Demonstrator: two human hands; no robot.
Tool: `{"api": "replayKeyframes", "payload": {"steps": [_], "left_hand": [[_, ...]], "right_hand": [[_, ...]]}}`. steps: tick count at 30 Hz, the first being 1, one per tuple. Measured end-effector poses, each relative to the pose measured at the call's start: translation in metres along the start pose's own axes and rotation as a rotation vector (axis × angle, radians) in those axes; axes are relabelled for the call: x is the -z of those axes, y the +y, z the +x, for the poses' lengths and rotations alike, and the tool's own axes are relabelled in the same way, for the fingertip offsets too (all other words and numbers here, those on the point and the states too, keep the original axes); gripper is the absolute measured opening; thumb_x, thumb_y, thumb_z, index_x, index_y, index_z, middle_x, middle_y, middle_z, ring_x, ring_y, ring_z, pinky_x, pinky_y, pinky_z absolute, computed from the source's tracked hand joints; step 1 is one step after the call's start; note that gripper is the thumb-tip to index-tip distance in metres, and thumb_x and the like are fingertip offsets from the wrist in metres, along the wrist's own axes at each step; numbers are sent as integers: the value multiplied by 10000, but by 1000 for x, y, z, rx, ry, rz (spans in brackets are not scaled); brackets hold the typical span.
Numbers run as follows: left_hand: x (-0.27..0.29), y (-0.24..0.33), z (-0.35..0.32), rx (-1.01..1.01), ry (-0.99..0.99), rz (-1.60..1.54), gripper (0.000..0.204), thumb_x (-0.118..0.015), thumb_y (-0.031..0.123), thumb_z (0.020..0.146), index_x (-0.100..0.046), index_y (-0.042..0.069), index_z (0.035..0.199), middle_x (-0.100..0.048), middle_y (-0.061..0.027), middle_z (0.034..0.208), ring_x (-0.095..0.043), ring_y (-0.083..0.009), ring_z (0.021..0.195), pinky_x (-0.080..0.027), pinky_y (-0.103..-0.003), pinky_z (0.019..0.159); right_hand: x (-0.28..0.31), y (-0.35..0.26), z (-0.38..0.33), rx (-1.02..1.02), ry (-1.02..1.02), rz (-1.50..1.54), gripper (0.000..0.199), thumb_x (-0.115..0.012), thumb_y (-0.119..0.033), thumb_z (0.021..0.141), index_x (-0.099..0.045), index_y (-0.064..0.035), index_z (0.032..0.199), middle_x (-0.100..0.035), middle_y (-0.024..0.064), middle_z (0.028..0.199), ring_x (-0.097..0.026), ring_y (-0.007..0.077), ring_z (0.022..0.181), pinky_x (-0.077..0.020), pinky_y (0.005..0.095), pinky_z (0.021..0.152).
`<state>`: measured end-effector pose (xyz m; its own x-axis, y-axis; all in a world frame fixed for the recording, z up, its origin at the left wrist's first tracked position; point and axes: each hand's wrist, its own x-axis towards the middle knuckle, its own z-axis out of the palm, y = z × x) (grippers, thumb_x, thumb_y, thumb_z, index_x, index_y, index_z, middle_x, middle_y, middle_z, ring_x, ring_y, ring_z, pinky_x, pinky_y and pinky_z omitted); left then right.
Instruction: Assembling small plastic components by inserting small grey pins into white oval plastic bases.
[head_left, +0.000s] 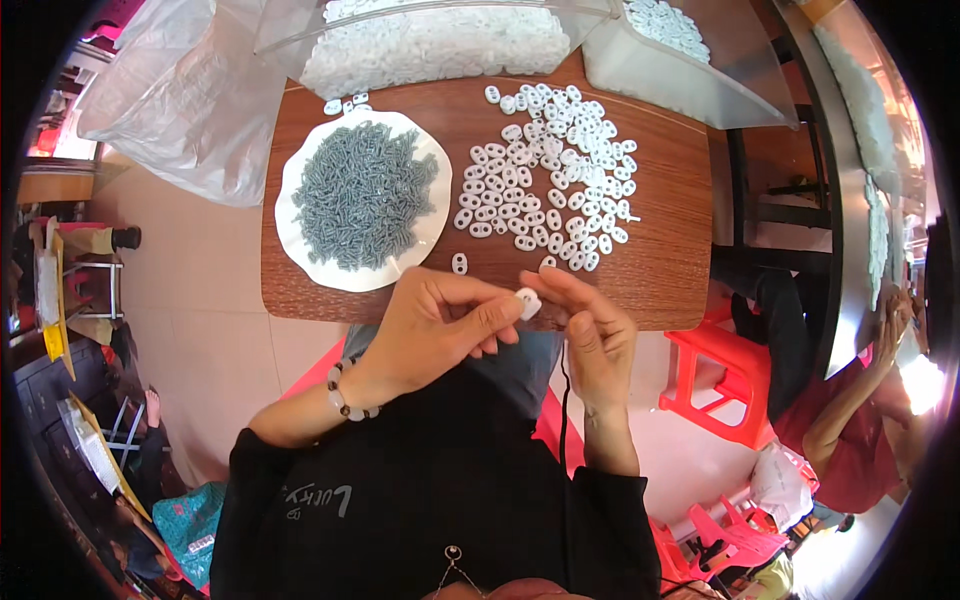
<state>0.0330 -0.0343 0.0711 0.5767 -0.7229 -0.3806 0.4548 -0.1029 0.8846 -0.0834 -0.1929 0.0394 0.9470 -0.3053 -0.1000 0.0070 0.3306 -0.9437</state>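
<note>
My left hand (440, 322) pinches a small white oval plastic piece with two holes (529, 304) between thumb and forefinger, just off the table's near edge. My right hand (598, 345) is close on the other side of that piece, its thumb apart from the bent fingers; a fingertip is at the piece's upper edge, and whether it touches cannot be made out. Beyond my hands, many like white pieces (505, 182) lie loose on the brown wooden table (665, 230). To their left is a scalloped white plate (290, 225) heaped with small grey rod-like pieces (365, 195).
A clear bin of white pieces (435, 50) stands at the table's far edge, another translucent bin (650, 85) at far right. A plastic bag (190, 100) hangs at far left. Red stools (720, 385) stand at right, where another person (860, 430) works at a neighbouring table.
</note>
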Motion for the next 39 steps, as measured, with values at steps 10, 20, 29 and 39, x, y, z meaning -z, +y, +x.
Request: {"api": "replayKeyframes", "payload": {"steps": [10, 20, 29, 39], "left_hand": [[-49, 168, 172, -1054, 210, 1110, 252, -632, 211, 782, -680, -28, 717, -643, -261, 744, -661, -396, 748, -527, -449, 632], [-93, 144, 227, -944, 521, 1757, 231, -572, 149, 775, -685, -53, 773, -653, -258, 782, -631, -441, 737, -493, -475, 833], [-13, 92, 183, -1229, 225, 1016, 265, -550, 202, 868, -654, 29, 697, -613, -138, 718, -530, -257, 798, -276, -491, 790], [24, -48, -11, -471, 194, 689, 77, -673, 58, 830, -602, 30, 821, -581, -60, 720, -553, -177, 547, -435, -284, 501]], "right_hand": [[26, -19, -19, 57, 393, -181, 324, -574, -235, 962, -645, 64, 1064, -696, 154, 924, -655, 203, 885, -486, 314, 840], [25, -19, -20, 33, 389, -274, 288, -566, -210, 968, -660, 53, 1037, -699, 148, 911, -639, 163, 847, -480, 290, 816], [15, -9, 36, 401, 159, -999, 143, -708, -36, 793, -681, -37, 933, -639, 69, 828, -562, 180, 760, -455, 302, 700], [-7, 22, 80, 563, -3, -1309, 191, -742, -107, 735, -695, -104, 920, -582, 43, 827, -518, 244, 831, -435, 354, 725]]}}
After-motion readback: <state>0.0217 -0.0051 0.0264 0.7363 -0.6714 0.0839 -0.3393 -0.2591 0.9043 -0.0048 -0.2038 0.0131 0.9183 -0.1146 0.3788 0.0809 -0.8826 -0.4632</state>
